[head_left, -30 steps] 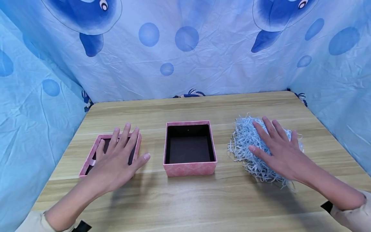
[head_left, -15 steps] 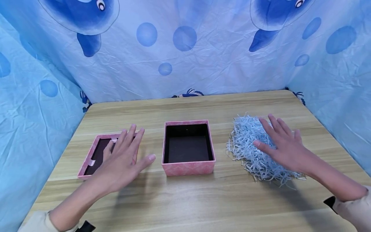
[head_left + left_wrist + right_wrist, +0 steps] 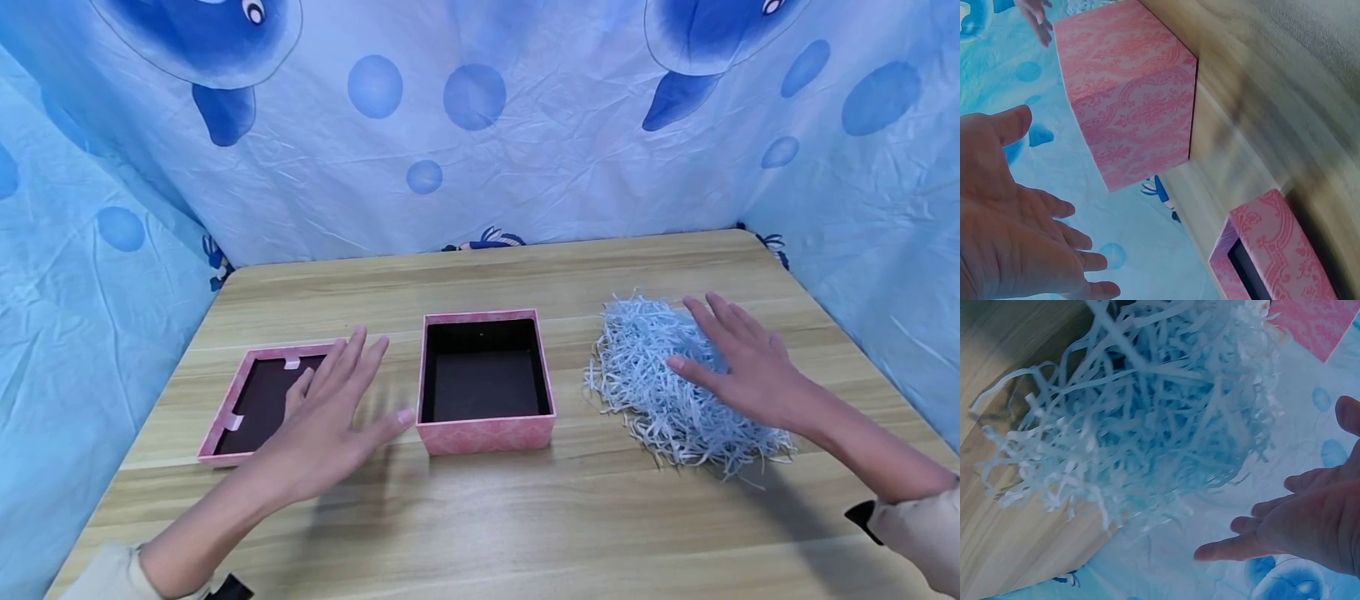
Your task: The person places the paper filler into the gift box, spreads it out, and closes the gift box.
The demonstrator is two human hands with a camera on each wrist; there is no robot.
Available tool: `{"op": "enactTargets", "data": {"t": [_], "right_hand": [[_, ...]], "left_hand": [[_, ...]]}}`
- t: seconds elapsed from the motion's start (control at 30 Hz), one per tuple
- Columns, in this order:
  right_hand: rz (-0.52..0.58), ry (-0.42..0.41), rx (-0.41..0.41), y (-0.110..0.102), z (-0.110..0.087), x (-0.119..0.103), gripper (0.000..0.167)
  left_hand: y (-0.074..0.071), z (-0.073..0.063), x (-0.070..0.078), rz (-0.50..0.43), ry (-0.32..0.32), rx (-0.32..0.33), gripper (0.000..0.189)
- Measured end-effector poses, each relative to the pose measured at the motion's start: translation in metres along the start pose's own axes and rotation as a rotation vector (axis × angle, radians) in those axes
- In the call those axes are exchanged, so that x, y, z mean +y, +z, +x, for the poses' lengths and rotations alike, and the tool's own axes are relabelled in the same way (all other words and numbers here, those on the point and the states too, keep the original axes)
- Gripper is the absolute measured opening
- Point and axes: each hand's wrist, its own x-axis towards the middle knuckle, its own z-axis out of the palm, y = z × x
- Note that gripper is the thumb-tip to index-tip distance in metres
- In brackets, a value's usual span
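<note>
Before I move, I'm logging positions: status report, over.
Left hand empty, hovering near pink lid. Right hand empty, hovering near blue paper shreds. Pink box open between hands; nothing seen covering its mouth.

From my remote seat I see a curtained-off spot, home or studio I can't tell: blue cloth (image 3: 577, 179) (printed with sea creatures (image 3: 191, 37) and bubbles (image 3: 474, 97)) flanks and backs a wood-grain table (image 3: 495, 525).

The left hand (image 3: 318, 442) hung palm down, its fingers (image 3: 367, 367) straight and spread ahead of it, its thumb (image 3: 386, 428) out towards the right hand (image 3: 753, 379). That one, well apart, had its fingers extended forward and thumb leftward. The left arm (image 3: 206, 521) and right arm (image 3: 870, 442) slanted outward behind them.
</note>
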Motion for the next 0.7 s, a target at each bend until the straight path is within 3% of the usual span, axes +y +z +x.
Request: {"op": "enactTargets", "data": {"t": [0.23, 0.5, 0.7], "right_hand": [[0.089, -0.069, 0.071, -0.003, 0.003, 0.014, 0.082], [0.123, -0.048, 0.051, -0.005, 0.004, 0.022, 0.086], [0.141, -0.041, 0.033, -0.005, 0.006, 0.030, 0.090]], "left_hand": [[0.004, 0.001, 0.001, -0.049, 0.034, 0.033, 0.086], [0.010, 0.005, 0.002, -0.122, 0.025, 0.056, 0.085], [0.016, 0.006, 0.001, -0.233, 0.022, 0.036, 0.080]]}}
